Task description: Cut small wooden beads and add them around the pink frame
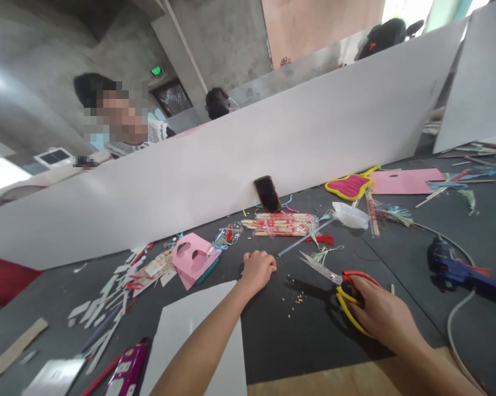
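Observation:
My right hand (pixel 377 308) grips a pair of scissors (pixel 349 294) by its red and yellow handles. The blades are spread and point left, just above the dark table. My left hand (pixel 259 269) is closed with its fingers curled down at the table; whatever is under the fingers is hidden. Between the two hands lie several tiny pale bits (pixel 298 300). A translucent stick (pixel 305 237) reaches from near my left fingertips toward a white plastic bag (pixel 350 215). A white board (pixel 196 324) lies under my left forearm.
Behind the hands lie wrapped wooden sticks (pixel 284 224), a phone (pixel 267 193) leaning on the white partition (pixel 231 165), and a red tassel (pixel 322 240). A pink cutout (pixel 194 256) and scraps are left; a blue glue gun (pixel 458 269) with its cord is right. People sit beyond the partition.

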### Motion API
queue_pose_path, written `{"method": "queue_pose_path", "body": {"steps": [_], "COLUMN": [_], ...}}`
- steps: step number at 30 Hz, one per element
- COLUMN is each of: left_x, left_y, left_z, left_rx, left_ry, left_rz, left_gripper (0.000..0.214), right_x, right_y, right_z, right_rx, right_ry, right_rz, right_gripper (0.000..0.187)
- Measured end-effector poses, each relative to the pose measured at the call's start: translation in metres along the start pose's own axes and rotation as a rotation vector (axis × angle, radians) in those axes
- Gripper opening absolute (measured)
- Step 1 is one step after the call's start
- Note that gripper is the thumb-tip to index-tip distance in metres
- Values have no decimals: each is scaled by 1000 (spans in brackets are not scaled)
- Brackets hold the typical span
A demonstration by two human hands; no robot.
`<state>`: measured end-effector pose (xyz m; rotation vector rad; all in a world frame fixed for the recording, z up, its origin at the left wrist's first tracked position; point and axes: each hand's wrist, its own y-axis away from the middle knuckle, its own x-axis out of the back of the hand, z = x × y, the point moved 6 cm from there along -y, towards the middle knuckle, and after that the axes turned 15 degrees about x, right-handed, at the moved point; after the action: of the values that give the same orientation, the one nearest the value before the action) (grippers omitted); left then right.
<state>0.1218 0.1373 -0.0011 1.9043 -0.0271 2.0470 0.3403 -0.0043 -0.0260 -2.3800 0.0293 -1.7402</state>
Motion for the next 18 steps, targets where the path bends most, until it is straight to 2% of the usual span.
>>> {"method": "queue_pose_path", "body": {"steps": [8, 12, 15, 18], "left_x": [4, 4, 4, 7], "left_y": [29, 39, 43, 37], "left_z": [22, 30, 29, 17], "left_rx": [-94, -145, -165, -137], "left_ry": [120, 160, 189, 208], "left_rz": [27, 4, -25, -21], "left_gripper": [13, 19, 23, 18], "right_x": [-5, -10, -11, -11], "right_y": [6, 7, 8, 8], "right_z": [7, 14, 15, 13], "right_rx": [65, 99, 122, 141], "right_ry": [-85, -64, -18, 11], "right_rz": [142, 237, 246, 222], "right_gripper": [28, 31, 32, 30]}}
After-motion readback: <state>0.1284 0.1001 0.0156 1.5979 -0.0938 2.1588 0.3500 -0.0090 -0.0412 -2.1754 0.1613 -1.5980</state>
